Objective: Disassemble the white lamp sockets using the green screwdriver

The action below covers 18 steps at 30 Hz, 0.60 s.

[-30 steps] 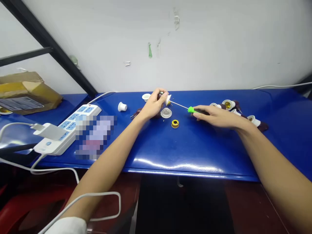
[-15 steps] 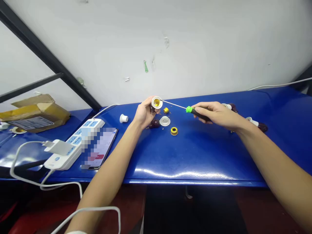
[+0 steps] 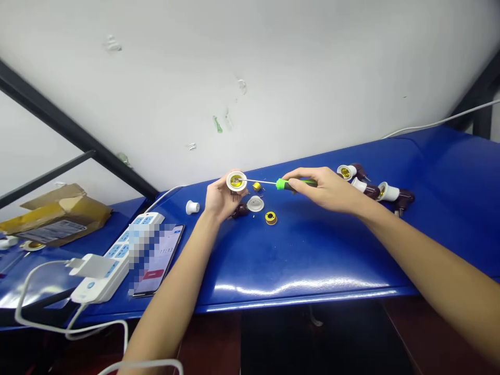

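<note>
My left hand (image 3: 221, 198) is closed around a white lamp holder (image 3: 236, 188), its round mouth turned toward me and brass-coloured metal showing inside. In my right hand (image 3: 318, 186) is a screwdriver (image 3: 281, 184) with a black and green handle. Its thin shaft reaches left into the mouth of the lamp holder; what the tip touches is too small to tell. Just below lie a dark brown part (image 3: 240, 210), a white ring (image 3: 255, 203), a small brass piece (image 3: 257, 186) and a yellow round part (image 3: 271, 217).
Several white-and-brown lamp holders (image 3: 389, 192) lie at the right. A white cup-shaped part (image 3: 192, 207) is left of my hand. Further left are a phone (image 3: 166, 260), a power strip (image 3: 105, 278) with a plugged-in charger (image 3: 91, 265), and an opened package (image 3: 62, 219). The wall (image 3: 297, 78) rises behind.
The screwdriver's tip has gone from the lamp holder's rim into its mouth. The lamp holder now faces me more directly. The camera view has shifted, showing more lamp holders at the right.
</note>
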### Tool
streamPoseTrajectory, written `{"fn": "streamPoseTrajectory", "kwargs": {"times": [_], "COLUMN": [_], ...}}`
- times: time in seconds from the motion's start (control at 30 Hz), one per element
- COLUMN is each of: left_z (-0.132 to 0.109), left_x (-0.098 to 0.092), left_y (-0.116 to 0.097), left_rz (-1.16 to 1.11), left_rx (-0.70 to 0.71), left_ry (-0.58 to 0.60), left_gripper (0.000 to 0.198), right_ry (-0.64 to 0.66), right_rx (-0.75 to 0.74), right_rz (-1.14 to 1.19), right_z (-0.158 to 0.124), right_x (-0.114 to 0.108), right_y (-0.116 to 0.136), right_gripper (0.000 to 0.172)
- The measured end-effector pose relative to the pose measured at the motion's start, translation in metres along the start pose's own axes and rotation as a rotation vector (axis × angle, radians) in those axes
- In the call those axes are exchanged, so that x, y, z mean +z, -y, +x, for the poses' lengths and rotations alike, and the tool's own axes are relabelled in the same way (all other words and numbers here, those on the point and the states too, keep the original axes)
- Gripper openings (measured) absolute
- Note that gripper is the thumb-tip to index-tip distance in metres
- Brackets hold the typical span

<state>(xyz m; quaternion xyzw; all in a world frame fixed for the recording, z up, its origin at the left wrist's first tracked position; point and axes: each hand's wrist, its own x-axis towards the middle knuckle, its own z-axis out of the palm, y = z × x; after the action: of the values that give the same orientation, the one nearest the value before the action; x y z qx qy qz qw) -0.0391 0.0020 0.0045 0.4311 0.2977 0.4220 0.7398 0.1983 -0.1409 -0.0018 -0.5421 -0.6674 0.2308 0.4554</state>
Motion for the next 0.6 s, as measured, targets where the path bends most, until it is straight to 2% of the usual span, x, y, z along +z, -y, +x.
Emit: {"fn": "streamPoseTrajectory", "kwargs": {"times": [0.2,0.6], "left_z": [0.0016,0.0011], "left_x": [-0.0005,0.0011], "left_y": [0.0023,0.0043], "left_rz": [0.054,0.125], "left_rx": [-0.004,-0.002], "left_ry": [-0.006,0.001], "left_gripper": [0.013,0.011], "right_ry": [0.012,0.029], "right_rx": [-0.031,-0.02], "right_rz": [-0.1,-0.099], "right_z": [-0.0004,0.0003], "right_x": [0.0019,0.0017], "right_y": [0.0022,0.0024], "right_gripper": [0.037,0.036]}}
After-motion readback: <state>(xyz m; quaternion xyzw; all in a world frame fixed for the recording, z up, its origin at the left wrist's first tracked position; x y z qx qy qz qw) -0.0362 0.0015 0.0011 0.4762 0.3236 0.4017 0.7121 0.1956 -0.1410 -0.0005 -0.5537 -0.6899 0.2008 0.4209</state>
